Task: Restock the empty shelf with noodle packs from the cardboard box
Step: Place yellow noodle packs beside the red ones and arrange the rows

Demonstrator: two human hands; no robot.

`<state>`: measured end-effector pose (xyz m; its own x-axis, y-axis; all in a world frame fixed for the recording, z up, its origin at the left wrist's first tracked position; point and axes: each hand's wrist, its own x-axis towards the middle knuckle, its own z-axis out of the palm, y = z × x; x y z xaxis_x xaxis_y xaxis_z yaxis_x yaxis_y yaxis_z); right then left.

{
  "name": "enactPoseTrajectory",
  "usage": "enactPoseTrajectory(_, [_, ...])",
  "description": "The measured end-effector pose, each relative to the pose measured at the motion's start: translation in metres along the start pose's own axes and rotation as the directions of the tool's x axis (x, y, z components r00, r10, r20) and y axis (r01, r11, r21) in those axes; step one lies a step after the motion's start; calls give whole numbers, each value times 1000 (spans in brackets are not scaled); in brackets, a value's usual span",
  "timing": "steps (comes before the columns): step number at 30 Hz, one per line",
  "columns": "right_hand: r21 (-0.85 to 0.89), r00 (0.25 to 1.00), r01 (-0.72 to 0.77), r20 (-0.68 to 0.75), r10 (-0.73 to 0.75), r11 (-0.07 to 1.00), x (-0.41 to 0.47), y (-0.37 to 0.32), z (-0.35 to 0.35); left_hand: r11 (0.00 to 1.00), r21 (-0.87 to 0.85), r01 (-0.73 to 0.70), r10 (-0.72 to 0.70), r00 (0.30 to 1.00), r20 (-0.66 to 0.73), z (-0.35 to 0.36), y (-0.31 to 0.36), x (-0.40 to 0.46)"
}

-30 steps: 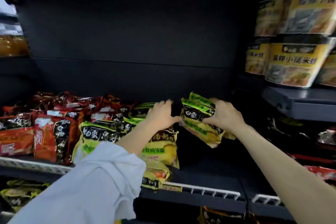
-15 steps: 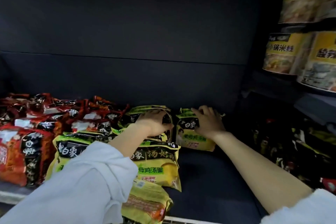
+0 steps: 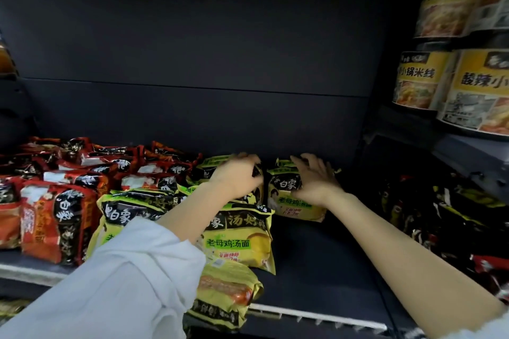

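Observation:
On the dark shelf (image 3: 316, 270) a yellow noodle pack (image 3: 289, 202) stands upright near the back wall. My right hand (image 3: 314, 179) rests against its top right with the fingers spread and lifted. My left hand (image 3: 237, 176) curls over the top of another yellow pack (image 3: 220, 164) just left of it. In front of that stands a further yellow pack (image 3: 242, 239), and one more (image 3: 225, 294) lies flat at the shelf's front edge, partly under my left sleeve. The cardboard box is out of view.
Several red noodle packs (image 3: 55, 215) fill the shelf's left part. Dark packs (image 3: 440, 215) lie on the neighbouring shelf to the right, with stacked noodle bowls (image 3: 424, 80) above them. Bare shelf floor lies under my right forearm.
My right hand brought the yellow pack down and back until it stood on the shelf, then spread its fingers. The left hand stayed on the neighbouring pack. The view moved closer.

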<state>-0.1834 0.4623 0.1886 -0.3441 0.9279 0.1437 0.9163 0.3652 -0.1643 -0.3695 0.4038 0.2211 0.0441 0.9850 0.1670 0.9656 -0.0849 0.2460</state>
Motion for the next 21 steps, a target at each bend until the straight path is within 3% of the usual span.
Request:
enactPoseTrajectory(6, [127,954,16,-298,23,992,-79,-28,-19,985,-116,-127,104,978,-183,-17,36,-64])
enactPoseTrajectory(11, [256,930,3,-357,92,967,-180,-47,-25,940,-248,-236,163,945,-283,-8,72,-146])
enactPoseTrajectory(16, [314,927,-117,-305,216,942,-302,-47,1,885,-386,-261,196,960,-201,39,107,-238])
enactPoseTrajectory(21, [291,929,-329,-70,363,898,-422,-27,39,853,-492,-175,206,979,9,100,152,-318])
